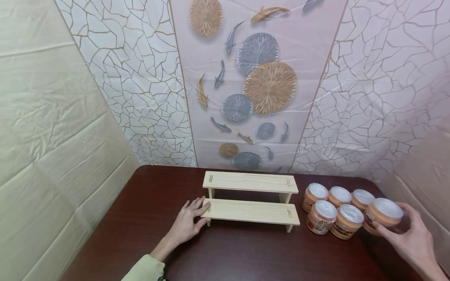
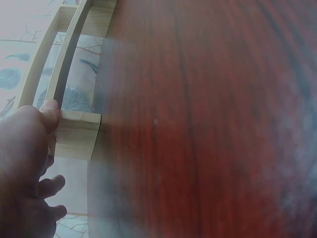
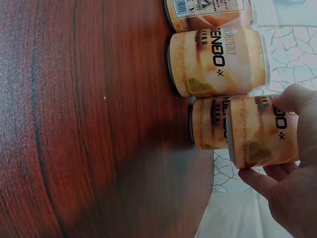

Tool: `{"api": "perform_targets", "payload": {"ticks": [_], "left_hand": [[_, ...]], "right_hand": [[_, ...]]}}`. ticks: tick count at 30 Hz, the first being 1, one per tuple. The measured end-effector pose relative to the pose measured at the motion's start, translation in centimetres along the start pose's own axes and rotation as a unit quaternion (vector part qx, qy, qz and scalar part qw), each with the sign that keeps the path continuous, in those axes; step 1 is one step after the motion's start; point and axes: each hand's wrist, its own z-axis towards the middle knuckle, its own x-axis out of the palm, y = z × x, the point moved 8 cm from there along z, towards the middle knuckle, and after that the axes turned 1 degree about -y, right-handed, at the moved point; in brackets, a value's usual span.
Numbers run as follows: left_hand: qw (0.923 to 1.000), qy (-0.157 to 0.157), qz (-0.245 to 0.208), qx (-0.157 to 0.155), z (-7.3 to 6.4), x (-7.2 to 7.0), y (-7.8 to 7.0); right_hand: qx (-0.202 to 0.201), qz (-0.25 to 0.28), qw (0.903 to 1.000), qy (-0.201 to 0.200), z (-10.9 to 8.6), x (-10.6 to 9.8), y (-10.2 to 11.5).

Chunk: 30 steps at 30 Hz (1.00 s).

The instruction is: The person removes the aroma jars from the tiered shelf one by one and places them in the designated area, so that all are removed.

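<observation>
A low pale wooden shelf [image 1: 251,211] stands on the table, a second, higher wooden shelf [image 1: 250,182] just behind it. My left hand [image 1: 188,219] grips the lower shelf's left end, the thumb at its front edge. In the left wrist view, that thumb [image 2: 50,113] lies against the board. At the far right, my right hand [image 1: 415,234] holds an orange-brown jar [image 1: 381,216] with a whitish lid, thumb on the near side. The right wrist view shows this held jar [image 3: 257,131] off the table, overlapping another jar [image 3: 209,124] behind it.
Several similar jars [image 1: 321,218] stand in two rows right of the shelves. Dark reddish-brown table [image 1: 246,253] surface spreads in front. A patterned cloth [image 1: 253,86] hangs behind the table; plain beige cloth [image 1: 52,175] covers the left side.
</observation>
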Motion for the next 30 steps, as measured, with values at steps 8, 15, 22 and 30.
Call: {"api": "perform_targets", "payload": {"ticks": [8, 15, 22, 30], "left_hand": [[1.0000, -0.001, 0.001, 0.003, 0.0, 0.1, 0.0], [1.0000, 0.001, 0.003, 0.001, 0.0, 0.2, 0.2], [1.0000, 0.000, -0.001, 0.001, 0.0, 0.2, 0.2], [1.0000, 0.000, -0.002, -0.002, -0.1, 0.2, 0.2]], "right_hand": [[-0.011, -0.023, 0.9996, -0.010, -0.1, 0.2, -0.7], [-0.003, -0.049, 0.9988, 0.010, -0.2, 0.7, -0.9], [0.005, -0.052, 0.9983, 0.025, -0.5, 1.1, -1.2], [-0.007, -0.060, 0.9978, 0.026, -0.8, 1.5, -1.2]]}}
